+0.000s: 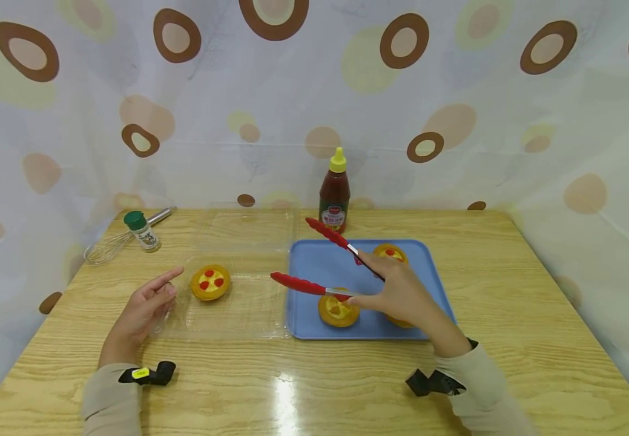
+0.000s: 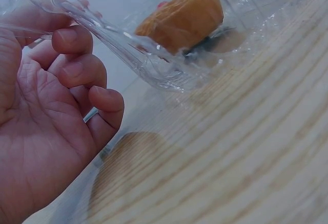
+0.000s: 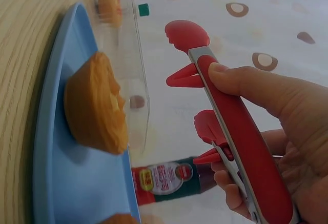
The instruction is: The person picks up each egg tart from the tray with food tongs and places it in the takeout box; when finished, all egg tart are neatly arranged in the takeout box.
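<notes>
from where i stand, the right hand (image 1: 401,290) grips red-and-silver kitchen tongs (image 3: 241,139), their arms spread above the blue rectangular tray (image 1: 304,324) holding golden round tarts (image 1: 338,311). i'd straddle one rim, squeezing softly. the left hand (image 1: 142,309), fingers mostly bent, meets the clear plastic container (image 1: 249,309); whether it grips, i can't tell.

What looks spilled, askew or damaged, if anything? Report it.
Nothing stands out: no spill or damage shows. The sauce bottle stands upright and the tart in the clear container looks whole. The right hand, holding the tongs, hides part of the blue tray.
</notes>
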{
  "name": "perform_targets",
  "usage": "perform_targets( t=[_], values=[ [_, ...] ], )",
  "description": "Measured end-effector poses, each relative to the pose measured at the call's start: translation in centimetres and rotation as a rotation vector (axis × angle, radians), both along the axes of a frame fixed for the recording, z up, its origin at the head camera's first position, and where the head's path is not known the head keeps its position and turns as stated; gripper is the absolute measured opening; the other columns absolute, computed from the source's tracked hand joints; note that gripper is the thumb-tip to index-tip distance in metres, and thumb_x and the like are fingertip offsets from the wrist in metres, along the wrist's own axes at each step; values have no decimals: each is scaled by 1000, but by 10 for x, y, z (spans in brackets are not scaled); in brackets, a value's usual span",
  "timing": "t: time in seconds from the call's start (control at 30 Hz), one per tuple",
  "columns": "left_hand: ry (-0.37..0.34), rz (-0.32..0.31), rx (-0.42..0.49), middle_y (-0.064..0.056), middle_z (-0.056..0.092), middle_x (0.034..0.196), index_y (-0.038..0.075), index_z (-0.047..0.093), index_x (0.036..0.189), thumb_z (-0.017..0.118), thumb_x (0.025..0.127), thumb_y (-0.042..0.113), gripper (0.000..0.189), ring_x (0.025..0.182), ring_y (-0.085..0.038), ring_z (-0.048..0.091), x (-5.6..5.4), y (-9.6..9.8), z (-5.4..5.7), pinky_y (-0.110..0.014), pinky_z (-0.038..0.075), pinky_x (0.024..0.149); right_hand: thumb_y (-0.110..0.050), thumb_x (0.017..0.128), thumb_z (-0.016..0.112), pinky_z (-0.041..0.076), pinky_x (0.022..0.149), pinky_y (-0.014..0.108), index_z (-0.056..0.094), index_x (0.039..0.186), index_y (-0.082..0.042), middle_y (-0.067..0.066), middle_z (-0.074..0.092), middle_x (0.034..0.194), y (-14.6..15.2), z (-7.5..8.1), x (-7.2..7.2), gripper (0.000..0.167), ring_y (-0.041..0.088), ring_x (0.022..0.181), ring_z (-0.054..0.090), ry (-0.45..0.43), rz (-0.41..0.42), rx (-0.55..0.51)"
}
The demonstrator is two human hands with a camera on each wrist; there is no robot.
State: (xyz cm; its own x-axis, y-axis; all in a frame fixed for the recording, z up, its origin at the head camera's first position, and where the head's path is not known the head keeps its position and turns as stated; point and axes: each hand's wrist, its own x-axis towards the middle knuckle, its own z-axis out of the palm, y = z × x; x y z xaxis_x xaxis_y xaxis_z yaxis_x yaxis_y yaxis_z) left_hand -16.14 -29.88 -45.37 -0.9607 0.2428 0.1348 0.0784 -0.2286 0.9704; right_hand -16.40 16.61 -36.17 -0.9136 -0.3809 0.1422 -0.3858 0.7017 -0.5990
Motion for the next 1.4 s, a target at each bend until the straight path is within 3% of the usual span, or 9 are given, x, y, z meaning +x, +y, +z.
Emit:
perform_targets(
  t=[0.27,0.5,0.73,1.0,1.4],
  values=[
    [-1,-4,-7,8,53,80,21,59,128,42,99,-2,41,65,-5,44,-1,1,1,-16,42,62,-37,70,83,46,87,51,43,141,-5,21,50,134,24,-2,0,88,34,114,49,-47,-76,17],
    [-12,15,-13,8,54,80,21,60,127,42,99,-1,40,65,-5,45,1,1,3,-16,42,62,-50,70,79,47,85,49,41,143,-9,23,48,135,48,-3,-2,92,35,113,50,-58,-111,48],
    [-24,18,-12,8,54,81,22,61,126,43,99,-1,40,66,-5,45,1,1,4,-17,43,63,-49,71,79,47,74,44,41,143,-6,25,55,120,69,-4,-1,92,34,98,52,-47,-152,88],
    [-21,10,-4,9,53,81,23,61,125,43,99,0,40,66,-4,45,1,2,2,-16,42,62,-46,72,79,41,91,57,38,143,-2,31,42,137,88,1,0,93,46,122,42,-54,-161,71],
    [-9,9,-8,9,54,81,23,61,125,43,99,0,39,66,-3,46,2,1,1,-15,42,62,-48,72,79,43,87,57,41,143,-6,27,47,135,111,-2,-4,91,44,120,46,-53,-173,89]
  ],
)
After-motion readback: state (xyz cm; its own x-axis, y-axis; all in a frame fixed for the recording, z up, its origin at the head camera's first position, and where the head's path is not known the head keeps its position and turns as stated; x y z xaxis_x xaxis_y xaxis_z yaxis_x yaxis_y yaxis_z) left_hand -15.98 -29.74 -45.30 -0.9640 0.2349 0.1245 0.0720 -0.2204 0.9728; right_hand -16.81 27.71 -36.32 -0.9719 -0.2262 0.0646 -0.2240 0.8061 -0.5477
